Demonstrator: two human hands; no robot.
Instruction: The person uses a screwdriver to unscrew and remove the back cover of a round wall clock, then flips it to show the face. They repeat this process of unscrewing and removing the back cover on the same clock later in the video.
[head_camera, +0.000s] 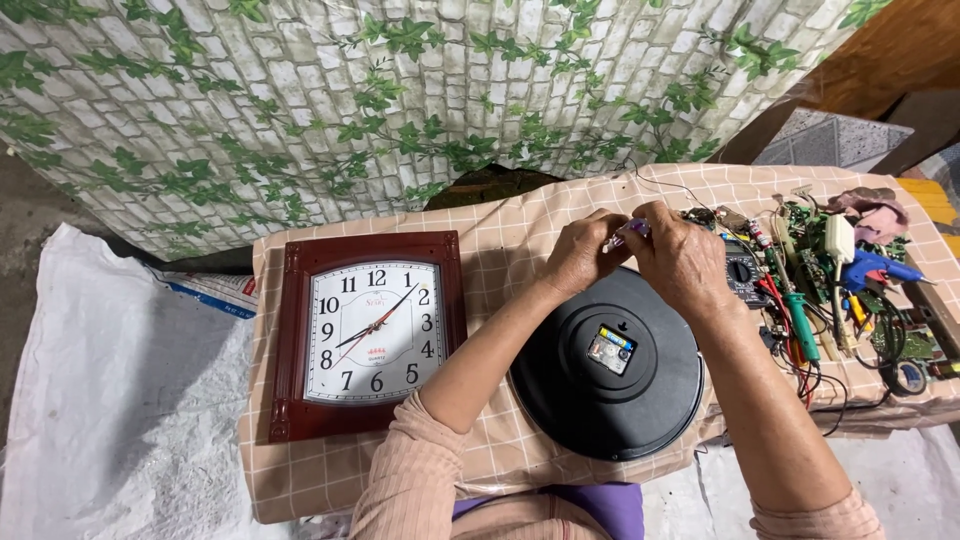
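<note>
Vine-and-brick patterned sheeting (420, 90) fills the backdrop, hanging behind a low bench (520, 225) covered by a beige checked cloth. On the left part of the bench lies a square wall clock (367, 333) with a dark red frame and a white dial, face up. Just to its right, near the front edge, rests a round black clock (607, 365) turned face down, its small movement box (611, 350) showing at the centre of the back. Both forearms, in pale pink ribbed sleeves, reach over this round clock toward its far rim. The left hand (580, 252) and the right hand (680, 258) meet there, fingers curled in and pinching a small object (630, 231) between them — pale, with a hint of purple, too small and too covered to name. The two hands touch each other around it, above the cloth just past the black clock's top edge. To the right lies a heap of tools and parts: a blue glue gun (880, 268), a green-handled soldering iron (800, 325), a dark multimeter (742, 270), green circuit boards and red and black wires — all well apart from the square clock.
</note>
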